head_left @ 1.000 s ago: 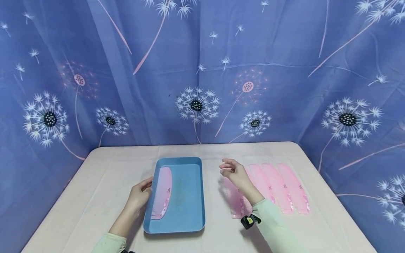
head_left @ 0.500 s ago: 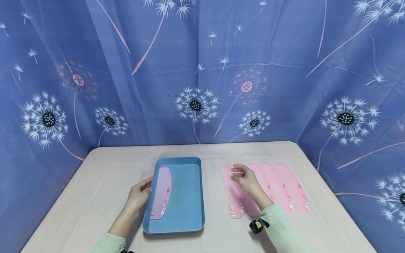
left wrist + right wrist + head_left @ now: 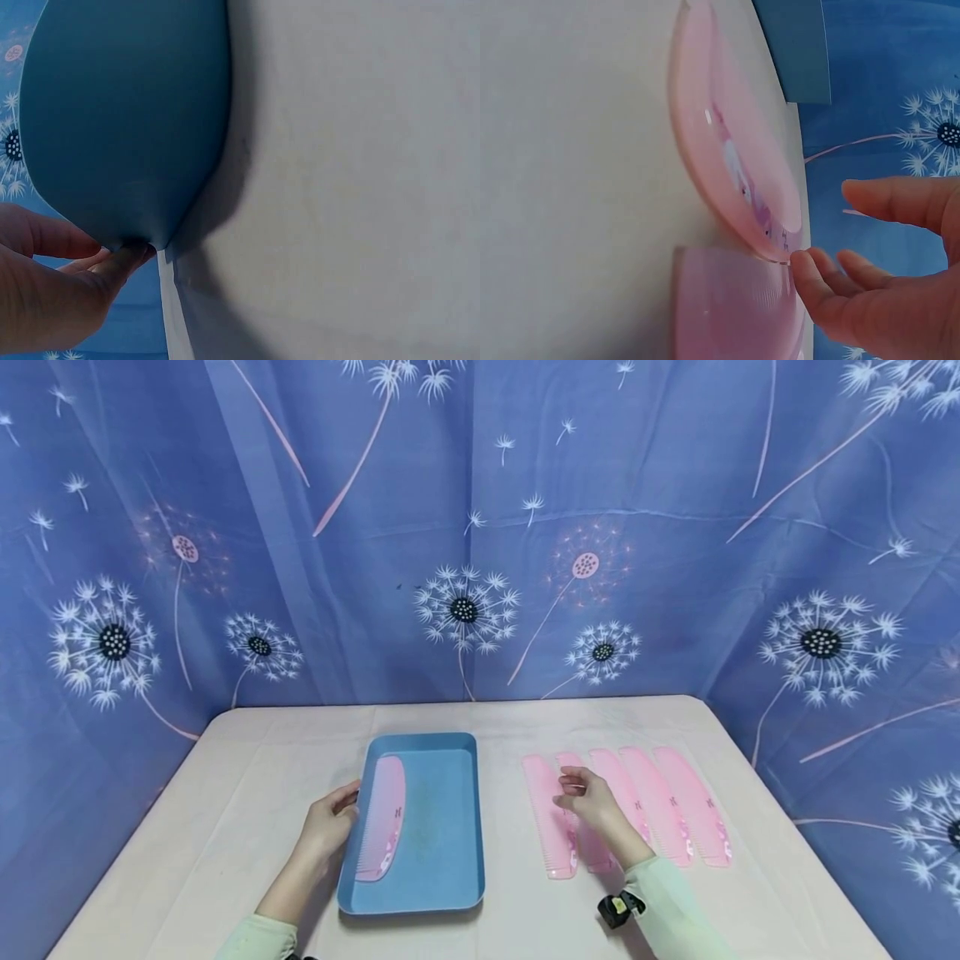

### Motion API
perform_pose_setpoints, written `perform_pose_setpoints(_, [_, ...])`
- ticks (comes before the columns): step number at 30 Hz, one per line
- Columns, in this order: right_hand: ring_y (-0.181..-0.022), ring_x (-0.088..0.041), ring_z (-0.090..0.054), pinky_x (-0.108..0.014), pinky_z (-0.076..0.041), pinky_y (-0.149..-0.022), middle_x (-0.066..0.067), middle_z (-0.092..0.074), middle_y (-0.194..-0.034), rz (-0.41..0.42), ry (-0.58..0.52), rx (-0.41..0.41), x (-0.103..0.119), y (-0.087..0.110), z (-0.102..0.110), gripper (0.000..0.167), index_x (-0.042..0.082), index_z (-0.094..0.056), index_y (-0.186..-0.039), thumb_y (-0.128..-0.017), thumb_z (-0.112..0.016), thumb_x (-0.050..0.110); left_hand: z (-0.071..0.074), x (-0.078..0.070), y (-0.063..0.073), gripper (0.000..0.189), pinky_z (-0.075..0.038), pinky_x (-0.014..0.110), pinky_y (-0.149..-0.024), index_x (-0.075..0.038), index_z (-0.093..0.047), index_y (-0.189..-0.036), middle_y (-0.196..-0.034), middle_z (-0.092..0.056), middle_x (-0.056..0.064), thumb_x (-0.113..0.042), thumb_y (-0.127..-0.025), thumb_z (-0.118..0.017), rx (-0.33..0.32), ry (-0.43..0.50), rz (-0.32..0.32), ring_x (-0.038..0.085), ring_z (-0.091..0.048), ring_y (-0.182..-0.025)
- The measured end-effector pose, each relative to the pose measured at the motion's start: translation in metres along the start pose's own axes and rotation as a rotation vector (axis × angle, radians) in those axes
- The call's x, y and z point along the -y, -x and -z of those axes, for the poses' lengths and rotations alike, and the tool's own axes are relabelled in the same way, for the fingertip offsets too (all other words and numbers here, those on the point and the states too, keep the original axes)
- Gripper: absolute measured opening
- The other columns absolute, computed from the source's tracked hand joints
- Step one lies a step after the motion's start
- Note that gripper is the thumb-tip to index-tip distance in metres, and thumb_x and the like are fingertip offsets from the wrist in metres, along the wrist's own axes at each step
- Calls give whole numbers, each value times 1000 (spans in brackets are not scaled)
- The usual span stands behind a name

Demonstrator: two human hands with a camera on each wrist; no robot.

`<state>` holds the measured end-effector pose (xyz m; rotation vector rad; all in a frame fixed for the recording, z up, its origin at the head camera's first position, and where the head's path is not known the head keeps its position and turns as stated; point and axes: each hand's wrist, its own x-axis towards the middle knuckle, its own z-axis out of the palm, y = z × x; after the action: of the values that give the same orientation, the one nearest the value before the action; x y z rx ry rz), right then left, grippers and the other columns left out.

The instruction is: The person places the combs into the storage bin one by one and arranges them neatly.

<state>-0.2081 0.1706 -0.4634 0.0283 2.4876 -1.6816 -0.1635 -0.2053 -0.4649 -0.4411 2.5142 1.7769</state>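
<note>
My left hand (image 3: 330,820) pinches the left rim of a blue tray (image 3: 442,835); in the left wrist view the fingers (image 3: 118,264) meet at the tray's edge. Inside the tray, along its left side, lies a pink comb (image 3: 384,822). My right hand (image 3: 588,798) hovers over the row of pink combs, above the second comb (image 3: 597,850) from the left, and partly covers it. Thumb and fingers are apart with nothing between them. In the right wrist view the fingertips (image 3: 801,262) are right by the edge of a pink comb (image 3: 731,150).
The leftmost comb (image 3: 551,827) of the row lies a gap away from the tray's right side. Several more combs, such as the far right comb (image 3: 693,806), lie side by side on the pale tablecloth (image 3: 247,793). A blue dandelion-print curtain (image 3: 360,552) surrounds the table.
My right hand has moved right and toward me, from above the leftmost comb to the second one, uncovering the first. The left hand and the tray have stayed put.
</note>
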Motion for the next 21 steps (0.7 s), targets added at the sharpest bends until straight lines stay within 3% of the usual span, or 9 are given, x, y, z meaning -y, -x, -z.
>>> perform_pose_setpoints(12, [-116,-43,-50,-51,-43,-101,-29,-53,-126,16,106,13,-3,0,-8,62,-12,-45,-132,-75,-68,-7,-1,0,-1,49,-40,48,-105,4,-41,-141,-138,-45,30,3,-93,-39,-4,-9,17,43,-43,-129])
perform_pose_setpoints(21, [-115,-42,-50,-51,-45,-98,-28,-52,-127,21,191,12,-3,-2,-11,68,-9,-44,-134,-72,-70,-9,1,-2,0,49,-40,49,-105,6,-39,-142,-138,-44,31,4,-93,-39,11,-6,9,45,-41,-129])
